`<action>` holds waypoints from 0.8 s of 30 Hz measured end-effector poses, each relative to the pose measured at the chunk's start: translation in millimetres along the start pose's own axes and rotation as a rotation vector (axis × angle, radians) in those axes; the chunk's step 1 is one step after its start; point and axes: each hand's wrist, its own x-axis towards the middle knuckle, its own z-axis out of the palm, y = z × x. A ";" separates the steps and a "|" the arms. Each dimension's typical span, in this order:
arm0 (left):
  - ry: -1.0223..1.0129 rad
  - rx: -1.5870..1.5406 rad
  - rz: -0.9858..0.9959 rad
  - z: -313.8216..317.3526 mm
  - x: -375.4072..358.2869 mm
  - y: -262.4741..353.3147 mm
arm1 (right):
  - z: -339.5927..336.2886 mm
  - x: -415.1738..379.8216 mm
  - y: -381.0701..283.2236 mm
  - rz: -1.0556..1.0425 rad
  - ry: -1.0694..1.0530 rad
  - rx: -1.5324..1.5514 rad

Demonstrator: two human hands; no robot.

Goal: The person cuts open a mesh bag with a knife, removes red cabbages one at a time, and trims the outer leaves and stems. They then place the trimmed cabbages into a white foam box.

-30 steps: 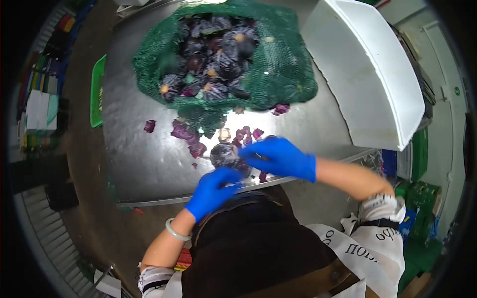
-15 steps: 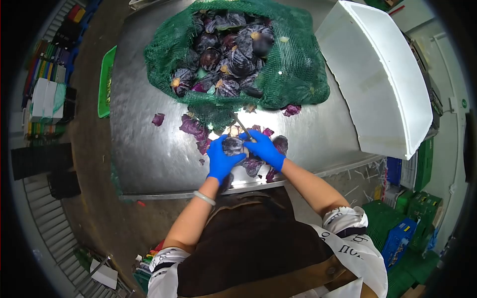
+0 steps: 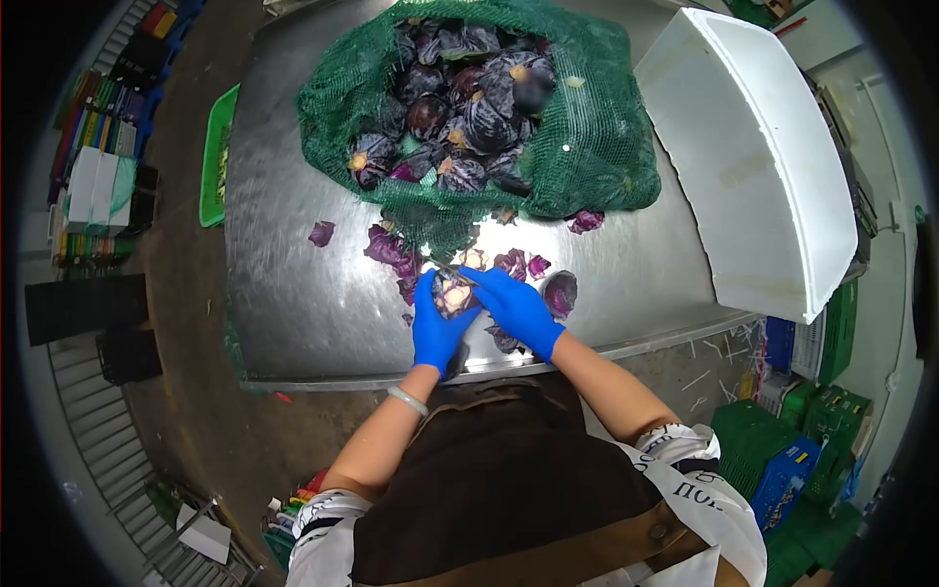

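Observation:
In my blue-gloved left hand [image 3: 436, 328] is a red cabbage [image 3: 454, 294], its pale cut stem end facing up. My right hand [image 3: 518, 308], gloved the same way, is closed on a knife [image 3: 440, 264]; the thin dark blade lies across the cabbage's far side and the handle is hidden in the fingers. Just beyond the cabbage sits a pale cut stem piece [image 3: 474, 258]. Loose purple leaves [image 3: 384, 247] lie around both hands, with a cupped dark leaf [image 3: 560, 293] to the right.
A green net bag [image 3: 606, 147] full of red cabbages [image 3: 427, 115] lies open on the metal table [image 3: 284, 293], beyond my hands. At right stands a white foam box [image 3: 753, 176]. A green crate [image 3: 217, 161] is past the table's left edge. Stacked crates [image 3: 831, 430] stand low at right.
The cabbage has been turned so its cut stem end now shows. My right hand has swung the knife from pointing away to lying leftward across the cabbage. The view has shifted slightly.

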 end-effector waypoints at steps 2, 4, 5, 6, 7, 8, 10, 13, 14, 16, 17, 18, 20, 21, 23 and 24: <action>0.011 0.116 0.058 2.5 4.7 3.4 | 2.5 5.9 0.8 0.034 -0.019 -0.100; -0.006 0.124 0.062 4.2 6.0 12.1 | 18.6 10.7 20.2 0.117 -0.028 -0.197; -0.007 0.129 0.066 4.7 4.6 13.3 | 21.0 16.2 33.8 0.154 -0.018 -0.249; -0.006 0.133 0.070 5.5 3.1 14.5 | 20.4 23.4 52.9 0.189 -0.009 -0.303; -0.002 0.137 0.075 5.0 1.5 15.1 | 23.2 26.8 70.0 0.221 -0.001 -0.356; 0.011 0.128 0.116 5.1 1.8 9.1 | 31.3 28.3 84.2 0.119 0.196 -0.244; -0.060 0.039 0.055 -3.0 12.7 -0.4 | 17.6 26.4 49.6 0.153 0.100 -0.216; -0.301 -0.032 0.063 -28.7 19.9 -5.5 | 1.1 22.2 49.8 0.222 -0.045 -0.262; -0.378 0.011 0.157 -37.6 17.7 -7.7 | -9.8 20.2 52.1 0.266 -0.024 -0.242; -0.444 0.201 0.275 -44.7 11.7 1.3 | -23.7 16.8 46.3 0.304 -0.001 -0.210; -0.354 0.093 0.216 -41.2 5.8 -8.3 | -23.6 10.6 40.8 0.219 -0.051 -0.144; -0.268 -0.009 0.157 -38.0 -0.4 -23.5 | -23.2 6.4 23.1 0.139 -0.095 -0.072; -0.144 -0.250 0.005 -34.7 -0.3 -26.4 | -7.4 4.9 15.9 -0.011 -0.146 0.105; -0.124 -0.334 -0.079 -31.6 0.0 -21.2 | 15.1 1.3 32.0 -0.156 0.018 0.033; -0.070 -0.507 -0.255 -24.3 -2.0 -7.8 | 27.8 0.5 38.4 -0.004 0.040 0.085; -0.036 -0.285 -0.264 -20.4 -0.7 6.3 | 28.2 -1.0 39.5 0.064 -0.038 0.139</action>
